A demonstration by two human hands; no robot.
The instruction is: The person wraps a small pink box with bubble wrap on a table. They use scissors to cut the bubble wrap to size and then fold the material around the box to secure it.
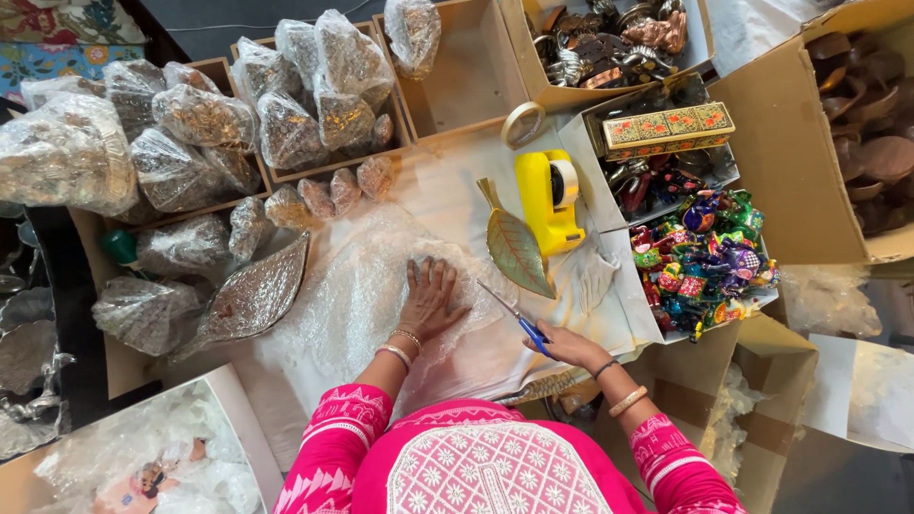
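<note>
A sheet of bubble wrap (362,286) is pressed flat by the left hand (430,300). Blue-handled scissors (519,322) are held in the right hand (568,347). A metal leaf (515,249) and a yellow tape dispenser (547,202) are seen beside them.

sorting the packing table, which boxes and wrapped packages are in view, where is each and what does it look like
Bubble-wrapped bundles: far left, clear plastic, piled in brown boxes.
Empty cardboard box: top centre, brown, open.
Painted box: upper right, long, gold with red flowers.
Box of bright trinkets: right, white tray, many colours.
Box of dark wooden pieces: far right, brown cardboard.
Tape dispenser: centre, yellow.
Left hand presses bubble wrap; right hand holds blue-handled scissors.
</note>
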